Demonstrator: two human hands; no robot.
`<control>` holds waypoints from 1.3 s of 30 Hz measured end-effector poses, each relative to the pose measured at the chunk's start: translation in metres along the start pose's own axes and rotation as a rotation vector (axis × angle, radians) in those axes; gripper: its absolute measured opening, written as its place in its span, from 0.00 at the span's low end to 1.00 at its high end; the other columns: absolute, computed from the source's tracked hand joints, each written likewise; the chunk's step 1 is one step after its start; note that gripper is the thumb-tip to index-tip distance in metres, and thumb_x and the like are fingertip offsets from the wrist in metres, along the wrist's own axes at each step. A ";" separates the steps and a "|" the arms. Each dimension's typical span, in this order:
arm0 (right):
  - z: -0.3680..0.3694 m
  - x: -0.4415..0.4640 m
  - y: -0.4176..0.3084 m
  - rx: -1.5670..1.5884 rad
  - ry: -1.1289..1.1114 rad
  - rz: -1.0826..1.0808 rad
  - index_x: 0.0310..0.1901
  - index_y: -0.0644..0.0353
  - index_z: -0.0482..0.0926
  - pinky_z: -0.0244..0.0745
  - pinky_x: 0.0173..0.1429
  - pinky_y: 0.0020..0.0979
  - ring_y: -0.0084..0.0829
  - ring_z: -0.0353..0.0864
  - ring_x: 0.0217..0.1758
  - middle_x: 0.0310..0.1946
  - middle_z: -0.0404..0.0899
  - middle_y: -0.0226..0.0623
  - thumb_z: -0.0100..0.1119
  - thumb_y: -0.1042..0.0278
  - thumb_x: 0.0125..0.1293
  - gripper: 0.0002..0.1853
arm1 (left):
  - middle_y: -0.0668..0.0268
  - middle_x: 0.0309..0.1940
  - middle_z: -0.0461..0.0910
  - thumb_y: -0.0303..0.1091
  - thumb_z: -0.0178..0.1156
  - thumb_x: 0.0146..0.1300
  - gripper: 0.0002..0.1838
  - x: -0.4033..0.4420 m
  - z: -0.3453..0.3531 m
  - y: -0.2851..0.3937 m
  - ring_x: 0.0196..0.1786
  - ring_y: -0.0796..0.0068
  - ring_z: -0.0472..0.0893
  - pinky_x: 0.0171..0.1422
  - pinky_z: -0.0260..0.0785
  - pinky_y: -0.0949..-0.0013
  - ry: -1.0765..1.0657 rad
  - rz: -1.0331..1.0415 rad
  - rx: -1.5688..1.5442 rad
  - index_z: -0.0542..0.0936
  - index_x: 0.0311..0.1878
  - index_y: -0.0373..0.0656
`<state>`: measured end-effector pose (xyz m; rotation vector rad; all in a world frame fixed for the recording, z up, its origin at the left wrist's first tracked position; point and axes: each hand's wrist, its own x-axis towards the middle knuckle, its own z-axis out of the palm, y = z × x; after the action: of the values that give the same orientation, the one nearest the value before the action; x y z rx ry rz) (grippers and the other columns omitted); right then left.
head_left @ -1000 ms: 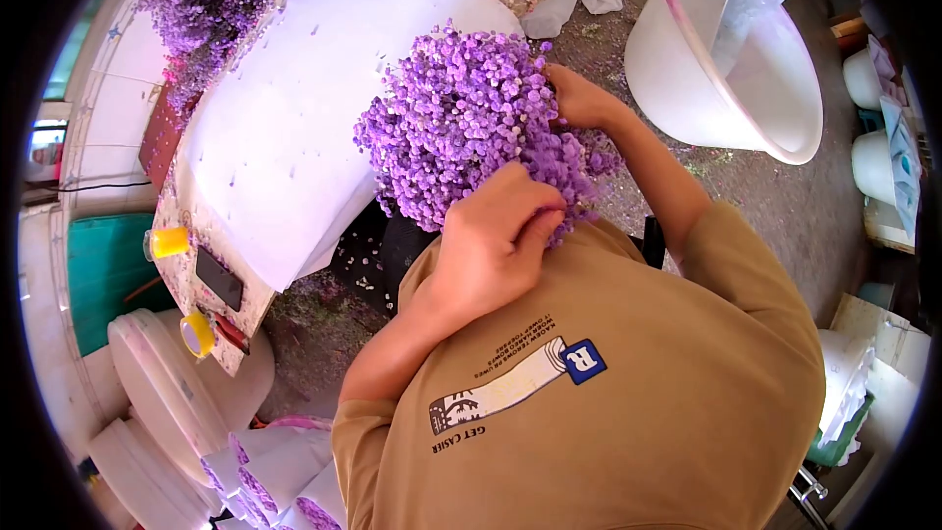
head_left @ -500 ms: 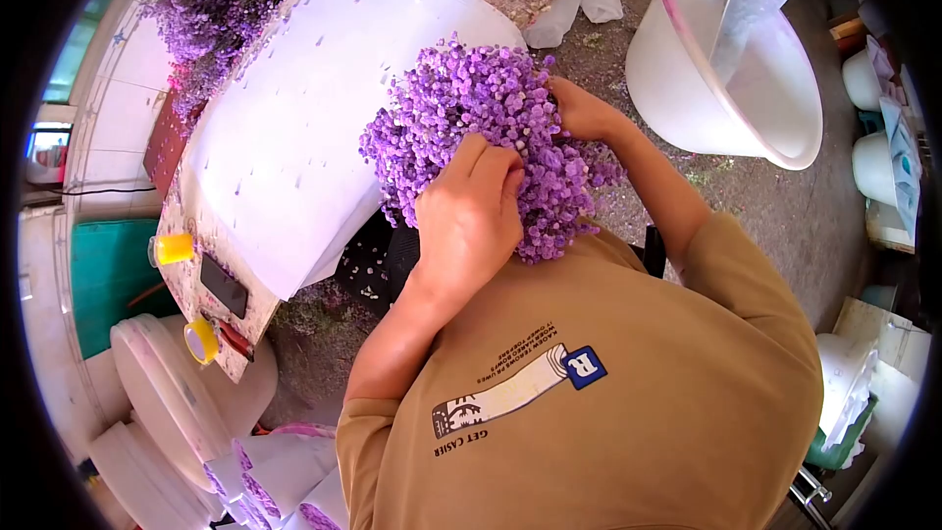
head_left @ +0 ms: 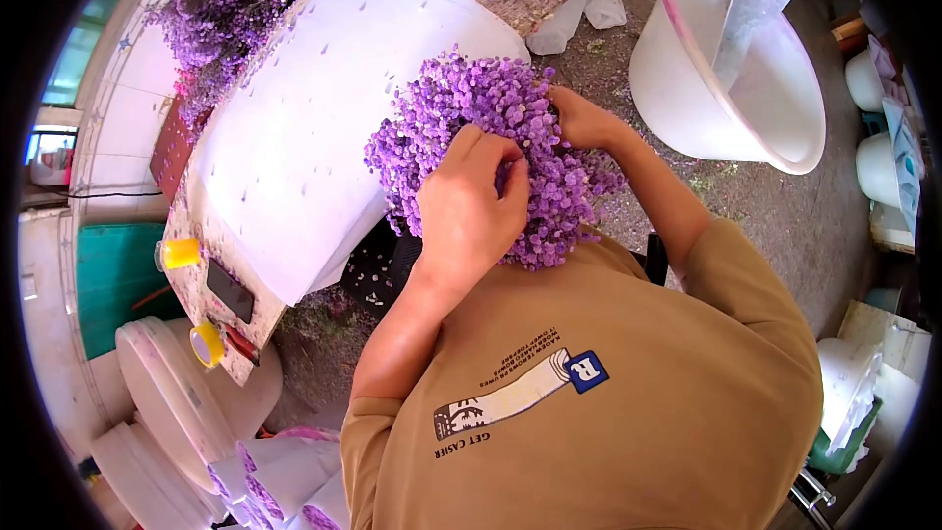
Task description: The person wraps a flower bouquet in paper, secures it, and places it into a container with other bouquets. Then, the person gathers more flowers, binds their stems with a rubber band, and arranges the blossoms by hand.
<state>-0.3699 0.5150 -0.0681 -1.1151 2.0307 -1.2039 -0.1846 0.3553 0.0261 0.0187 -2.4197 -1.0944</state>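
Note:
A dense bunch of small purple dried flowers [head_left: 569,182] is held in front of my chest, its blossoms facing up. My right hand [head_left: 581,120] is closed around the far right side of the bunch, its fingers partly hidden behind the blossoms. Over the top of the flowers, my left hand [head_left: 471,198] is bent with thumb and fingers drawn into a pinch. Whatever lies between those fingertips is too small or hidden to make out. The stems below the blossoms are out of sight.
White paper sheets [head_left: 314,108] with scattered petals cover the table at left. More purple flowers [head_left: 221,25] lie at its far edge. A phone [head_left: 230,290], yellow tape rolls [head_left: 206,344] and red-handled tool [head_left: 240,342] rest near its corner. A large white tub [head_left: 687,88] stands at right.
My left hand has lifted slightly from the blossoms, with a small gap now showing between thumb and forefinger. The right hand keeps its hold; the whole view has shifted a little.

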 end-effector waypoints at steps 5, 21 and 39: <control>0.002 0.003 0.000 0.037 0.018 -0.055 0.65 0.68 0.76 0.68 0.74 0.38 0.38 0.80 0.64 0.61 0.83 0.51 0.64 0.75 0.55 0.32 | 0.73 0.28 0.72 0.25 0.67 0.65 0.04 0.004 -0.021 0.010 0.28 0.85 0.67 0.30 0.60 0.75 -0.090 -0.434 -0.558 0.83 0.41 0.39; 0.002 -0.001 -0.014 0.066 0.001 -0.004 0.63 0.66 0.78 0.71 0.70 0.39 0.35 0.80 0.61 0.59 0.84 0.48 0.61 0.75 0.61 0.26 | 0.72 0.29 0.77 0.32 0.62 0.71 0.09 0.012 -0.033 -0.010 0.30 0.86 0.72 0.30 0.60 0.79 -0.110 -0.632 -1.003 0.84 0.40 0.35; 0.001 0.003 0.000 0.106 -0.040 0.070 0.72 0.64 0.71 0.67 0.75 0.38 0.36 0.77 0.67 0.64 0.81 0.48 0.66 0.80 0.49 0.42 | 0.61 0.28 0.76 0.21 0.69 0.57 0.06 0.014 0.005 -0.005 0.25 0.68 0.75 0.30 0.67 0.66 0.046 0.000 0.007 0.84 0.38 0.37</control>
<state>-0.3706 0.5117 -0.0690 -1.0021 1.9366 -1.2292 -0.1998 0.3520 0.0255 0.0456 -2.3826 -1.0743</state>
